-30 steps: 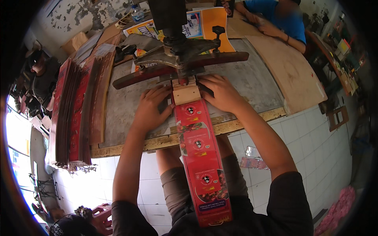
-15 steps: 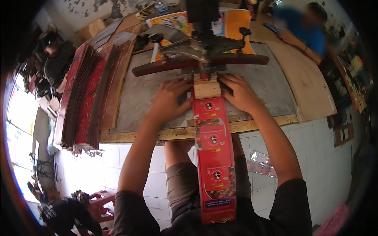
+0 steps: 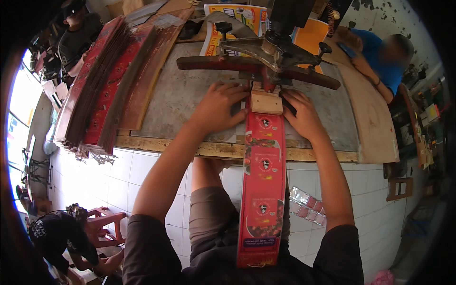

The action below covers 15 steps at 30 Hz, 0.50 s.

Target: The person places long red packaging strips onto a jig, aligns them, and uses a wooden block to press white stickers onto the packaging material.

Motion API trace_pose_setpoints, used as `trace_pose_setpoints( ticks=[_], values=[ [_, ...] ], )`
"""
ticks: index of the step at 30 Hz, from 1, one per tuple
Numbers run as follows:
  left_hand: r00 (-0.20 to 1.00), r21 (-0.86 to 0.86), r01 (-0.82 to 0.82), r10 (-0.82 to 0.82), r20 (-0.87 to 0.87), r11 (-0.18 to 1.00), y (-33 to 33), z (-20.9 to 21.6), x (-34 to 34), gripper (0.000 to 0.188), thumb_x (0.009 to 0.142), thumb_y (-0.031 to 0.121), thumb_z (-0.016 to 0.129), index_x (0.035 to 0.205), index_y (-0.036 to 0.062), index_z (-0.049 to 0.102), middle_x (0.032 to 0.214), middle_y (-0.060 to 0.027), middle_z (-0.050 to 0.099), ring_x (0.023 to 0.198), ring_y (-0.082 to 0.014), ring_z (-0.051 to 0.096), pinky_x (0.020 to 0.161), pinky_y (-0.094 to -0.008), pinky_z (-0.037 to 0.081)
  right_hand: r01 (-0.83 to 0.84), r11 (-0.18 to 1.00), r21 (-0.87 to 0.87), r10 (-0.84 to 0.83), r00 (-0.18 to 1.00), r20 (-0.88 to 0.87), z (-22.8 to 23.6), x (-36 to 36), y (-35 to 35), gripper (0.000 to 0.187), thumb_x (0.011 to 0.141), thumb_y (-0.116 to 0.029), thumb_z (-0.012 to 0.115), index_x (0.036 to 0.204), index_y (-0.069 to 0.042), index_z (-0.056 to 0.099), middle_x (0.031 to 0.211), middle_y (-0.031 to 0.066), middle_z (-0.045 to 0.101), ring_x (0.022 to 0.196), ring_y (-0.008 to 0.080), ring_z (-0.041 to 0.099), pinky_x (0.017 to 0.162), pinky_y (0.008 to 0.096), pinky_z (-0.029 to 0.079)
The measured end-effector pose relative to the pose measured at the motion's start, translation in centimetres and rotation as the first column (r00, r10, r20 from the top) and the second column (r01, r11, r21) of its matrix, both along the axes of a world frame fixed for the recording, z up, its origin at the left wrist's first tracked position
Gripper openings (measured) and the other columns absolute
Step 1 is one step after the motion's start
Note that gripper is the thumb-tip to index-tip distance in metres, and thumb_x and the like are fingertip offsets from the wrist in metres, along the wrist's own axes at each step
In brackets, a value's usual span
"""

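A long red printed cardboard strip (image 3: pixel 264 190) reaches from beneath a small wooden block (image 3: pixel 266 102) over the table's front edge toward my lap. The block sits right under the head of a dark metal press (image 3: pixel 280 47) with a curved red-brown crossbar (image 3: pixel 213 63). My left hand (image 3: pixel 219 108) rests on the grey table plate (image 3: pixel 175 95) at the left of the block, fingers stretched and thumb apart, its tips beside the strip. On the other side my right hand (image 3: pixel 304 116) lies with spread fingers along the block and the strip's right edge. What the fingertips touch under the block is hidden.
Tall stacks of red printed sheets (image 3: pixel 111 95) lean at the table's left. Colourful printed sheets (image 3: pixel 237 23) lie behind the press. A person in blue (image 3: pixel 380 57) sits at the right, other people at the left. A red stool (image 3: pixel 105 223) and clear packs (image 3: pixel 308 205) are on the floor.
The whole view has turned, so table, press and strip appear farther right. Both hands stay beside the wooden block, and the strip keeps the same place under it.
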<state>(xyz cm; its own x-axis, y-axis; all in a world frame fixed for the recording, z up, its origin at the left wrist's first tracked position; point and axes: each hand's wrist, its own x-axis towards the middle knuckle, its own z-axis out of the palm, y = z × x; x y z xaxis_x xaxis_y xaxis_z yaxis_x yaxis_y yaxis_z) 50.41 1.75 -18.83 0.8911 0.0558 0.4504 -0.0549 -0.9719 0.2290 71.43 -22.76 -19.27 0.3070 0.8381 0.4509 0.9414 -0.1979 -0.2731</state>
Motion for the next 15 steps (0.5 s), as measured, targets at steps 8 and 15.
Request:
trace_pose_setpoints(
  ticks=[8,15],
  values=[
    [1.000,-0.023,0.017,-0.016,0.023,1.000,0.23,-0.18,-0.02,0.056,0.095,0.036,0.073,0.145,0.0121,0.072,0.153,-0.0119,0.069,0.150,-0.0316,0.056,0.128,-0.0564,0.035,-0.020,0.999,0.026,0.020,1.000,-0.011,-0.48,0.49,0.06,0.045,0.099,-0.019,0.077,0.140,-0.001,0.071,0.146,0.0166,0.069,0.140,0.0377,0.059,0.118,0.0494,0.046],
    [1.000,-0.003,0.011,-0.011,0.006,1.000,0.31,-0.37,0.07,0.052,0.095,0.037,0.072,0.140,0.0107,0.075,0.153,-0.0102,0.069,0.150,-0.0306,0.056,0.127,-0.0554,0.036,-0.011,1.000,-0.019,0.010,1.000,-0.016,0.15,0.19,0.17,0.044,0.099,-0.014,0.075,0.140,0.001,0.070,0.147,0.0203,0.068,0.143,0.0409,0.057,0.121,0.0507,0.045]
  ],
)
